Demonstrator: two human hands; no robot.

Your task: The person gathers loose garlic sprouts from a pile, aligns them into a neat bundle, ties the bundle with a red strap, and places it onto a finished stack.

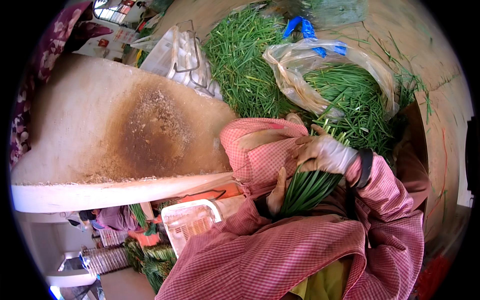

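Note:
A bunch of green garlic chives [311,192] lies across my lap, its leaves toward my body and its pale stem ends sticking out past my fingers on the far side. My right hand [327,152], in a thin whitish glove with soiled fingers, is closed over the bunch from above. Against the leaves' left side rests my left hand [276,192], thumb up; its other fingers are hidden behind the chives. Beyond my hands, a clear plastic bag [285,75] stands open around loose chives [345,80].
A large chive heap [245,55] lies on the floor left of the bag, near blue plastic strips [302,29]. At left stands a pale slab [75,115] with a brown stain. A white basket [187,217] sits by my left elbow. Another person [112,218] is at lower left.

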